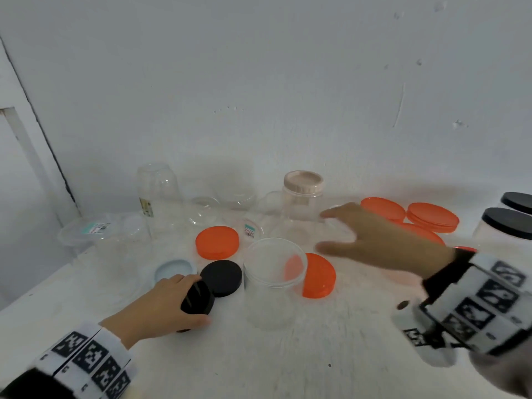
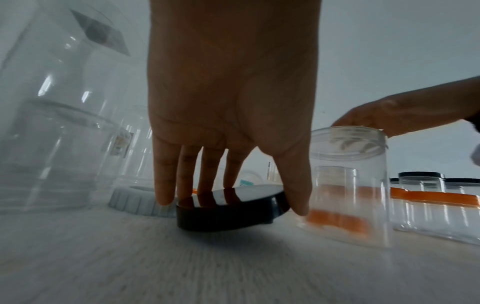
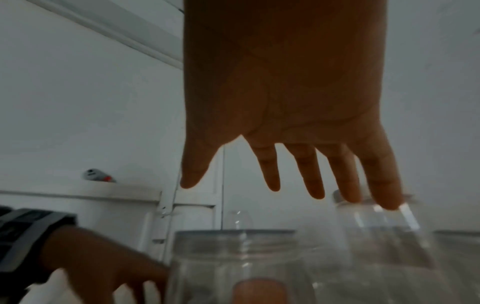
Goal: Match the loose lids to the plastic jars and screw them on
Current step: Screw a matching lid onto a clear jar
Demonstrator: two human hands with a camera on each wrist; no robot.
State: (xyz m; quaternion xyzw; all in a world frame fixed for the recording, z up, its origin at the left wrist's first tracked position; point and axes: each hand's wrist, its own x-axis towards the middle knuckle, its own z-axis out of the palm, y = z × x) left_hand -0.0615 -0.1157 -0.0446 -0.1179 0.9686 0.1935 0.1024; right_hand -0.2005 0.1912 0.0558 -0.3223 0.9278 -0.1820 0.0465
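- Left hand point(image 1: 161, 306): gripping a black lid point(image 1: 198, 298), thumb and fingers curling round its rim, tilting it off the bench point(image 1: 259, 358). Risk: the glossy lid slipping from this edge grip.
- Right hand point(image 1: 383, 240): spread wide, holding nothing, hovering near the capped pink-lidded jar point(image 1: 302, 203).
- Open jar point(image 1: 273, 277): standing uncapped in the middle, beside a second black lid point(image 1: 221, 277) and orange lids point(image 1: 217, 241). Risk: the light, empty jar tipping if knocked; a lid of the wrong size cross-threading.
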